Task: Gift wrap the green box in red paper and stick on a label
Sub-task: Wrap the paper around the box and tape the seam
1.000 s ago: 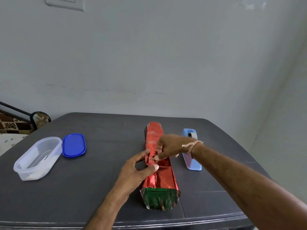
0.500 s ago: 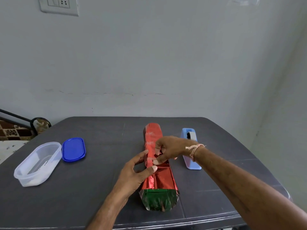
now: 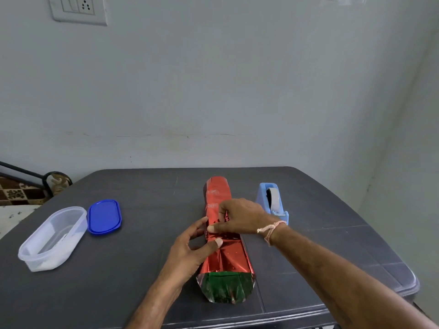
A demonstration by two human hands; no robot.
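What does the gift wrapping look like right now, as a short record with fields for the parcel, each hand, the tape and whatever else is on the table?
Parcel: green box in red paper, lengthwise on table; near end unfolded, green showing
Left hand: thumb presses paper top, fingers against parcel's left side
Right hand: over the top, thumb flat on paper; pinch unclear
Tape dispenser: right of parcel, untouched
Other: clear tub, blue lid beside it, at left
Label: none visible
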